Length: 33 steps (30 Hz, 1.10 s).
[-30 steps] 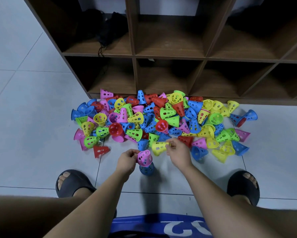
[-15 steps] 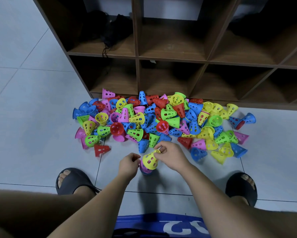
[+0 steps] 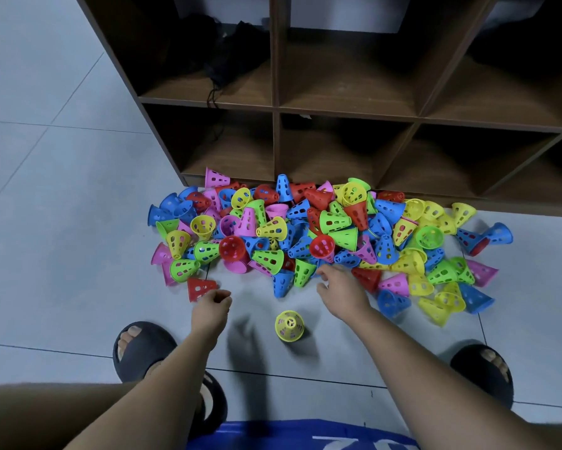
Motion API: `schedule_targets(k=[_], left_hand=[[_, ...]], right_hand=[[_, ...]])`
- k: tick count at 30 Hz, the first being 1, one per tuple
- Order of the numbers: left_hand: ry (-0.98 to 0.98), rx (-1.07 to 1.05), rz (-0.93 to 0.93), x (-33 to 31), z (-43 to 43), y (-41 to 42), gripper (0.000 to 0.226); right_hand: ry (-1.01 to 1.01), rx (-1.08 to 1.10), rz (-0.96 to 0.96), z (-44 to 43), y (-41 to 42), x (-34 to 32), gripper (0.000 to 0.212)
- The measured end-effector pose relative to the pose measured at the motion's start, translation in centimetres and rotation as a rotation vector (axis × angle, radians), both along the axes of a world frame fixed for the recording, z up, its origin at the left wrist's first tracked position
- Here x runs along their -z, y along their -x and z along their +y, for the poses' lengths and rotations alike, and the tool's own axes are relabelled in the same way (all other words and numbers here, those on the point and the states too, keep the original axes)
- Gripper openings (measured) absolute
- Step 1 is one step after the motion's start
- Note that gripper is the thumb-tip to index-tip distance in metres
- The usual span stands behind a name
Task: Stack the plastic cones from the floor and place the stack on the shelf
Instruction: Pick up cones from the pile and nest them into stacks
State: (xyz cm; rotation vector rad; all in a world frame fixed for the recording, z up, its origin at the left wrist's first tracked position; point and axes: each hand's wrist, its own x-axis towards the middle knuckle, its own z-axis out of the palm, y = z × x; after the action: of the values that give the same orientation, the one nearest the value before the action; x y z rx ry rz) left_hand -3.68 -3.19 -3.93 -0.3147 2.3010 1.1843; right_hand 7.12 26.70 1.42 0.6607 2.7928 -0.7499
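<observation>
A heap of perforated plastic cones [image 3: 322, 235] in red, blue, green, yellow and pink lies on the floor before the wooden shelf [image 3: 274, 108]. A short stack topped by a yellow cone [image 3: 289, 325] stands alone on the tile between my arms, with no hand on it. My left hand [image 3: 212, 305] hovers with curled fingers holding nothing, just right of a red cone [image 3: 200, 288]. My right hand [image 3: 341, 289] reaches with spread fingers to the near edge of the heap, beside a green cone [image 3: 303, 271] and a blue cone [image 3: 283, 284].
The shelf's lower compartments [image 3: 338, 157] stand open right behind the heap. Dark cloth with a cord [image 3: 214, 56] fills an upper left compartment. My feet in black slippers [image 3: 140, 349] [image 3: 482, 368] flank the stack. Grey floor tile [image 3: 62, 222] spreads to the left.
Both hands have let go of the stack after the yellow cone went on top. The left hand moved left toward the red cone, the right hand forward to the heap.
</observation>
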Motion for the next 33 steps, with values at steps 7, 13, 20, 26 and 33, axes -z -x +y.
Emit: schedule_targets(k=[7, 13, 20, 26, 33], left_hand=[[0.094, -0.171, 0.054, 1.1, -2.7, 3.8, 0.011], [0.151, -0.288, 0.042, 2.5, -4.5, 5.5, 0.021], [0.108, -0.307, -0.084, 4.3, -5.4, 5.7, 0.037], [0.132, -0.224, -0.102, 4.3, -4.9, 5.2, 0.009], [0.076, -0.170, -0.051, 1.4, -3.2, 4.5, 0.018]], right_hand=[[-0.194, 0.009, -0.015, 2.7, 2.3, 1.3, 0.043], [-0.218, 0.002, -0.033, 3.8, 4.2, 1.8, 0.040], [-0.222, 0.028, -0.061, 4.1, 4.7, 2.6, 0.028], [-0.197, 0.075, 0.000, 3.8, 4.2, 2.0, 0.025], [-0.181, 0.100, 0.121, 2.8, 3.6, -0.1, 0.013]])
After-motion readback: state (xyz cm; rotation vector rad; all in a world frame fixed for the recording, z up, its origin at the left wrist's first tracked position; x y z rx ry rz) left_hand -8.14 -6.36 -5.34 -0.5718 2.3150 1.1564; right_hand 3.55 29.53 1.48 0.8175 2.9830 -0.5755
